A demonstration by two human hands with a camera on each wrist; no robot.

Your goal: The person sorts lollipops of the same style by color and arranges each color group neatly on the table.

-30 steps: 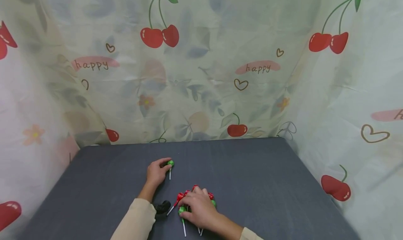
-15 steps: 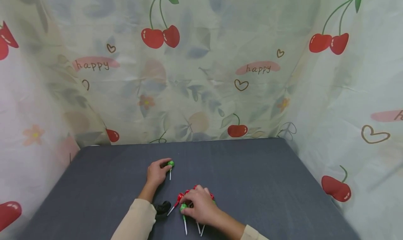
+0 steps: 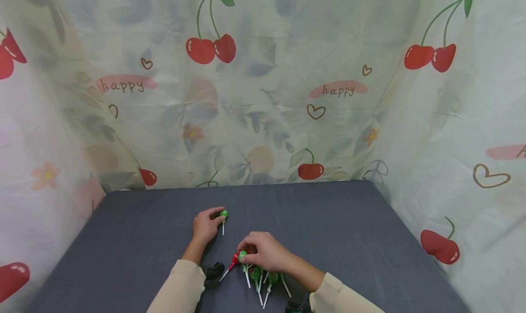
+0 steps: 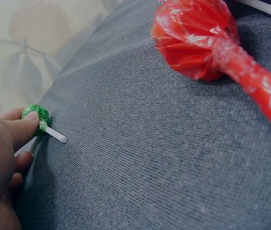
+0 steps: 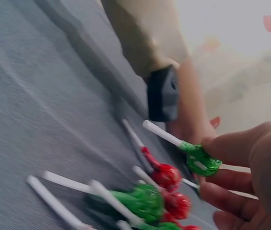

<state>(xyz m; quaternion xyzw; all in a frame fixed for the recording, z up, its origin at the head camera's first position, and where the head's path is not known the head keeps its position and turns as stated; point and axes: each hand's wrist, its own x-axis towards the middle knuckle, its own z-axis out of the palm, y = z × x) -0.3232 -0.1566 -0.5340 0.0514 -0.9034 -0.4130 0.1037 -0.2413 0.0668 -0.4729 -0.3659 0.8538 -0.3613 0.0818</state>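
My left hand [image 3: 206,224] pinches a green-wrapped lollipop [image 4: 36,113] by its round head, the white stick pointing back toward me, at the middle of the table. Nearer to me, my right hand [image 3: 265,251] holds another green lollipop [image 5: 200,160] between thumb and fingers, above the pile. A red lollipop [image 3: 235,259] lies at the pile's left edge and looks large in the left wrist view. Several green lollipops [image 5: 142,201] and red ones [image 5: 166,177] lie bunched below the right hand, which hides part of them in the head view.
Dark grey cloth covers the table [image 3: 349,240]. A white curtain [image 3: 263,75] printed with cherries stands behind it and along both sides. Black wrist cameras sit on the left wrist [image 3: 213,271] and the right wrist [image 3: 299,304].
My right hand has moved forward, away from me, with its green lollipop, uncovering green lollipops and sticks in the pile. The left hand has stayed in place with its lollipop.
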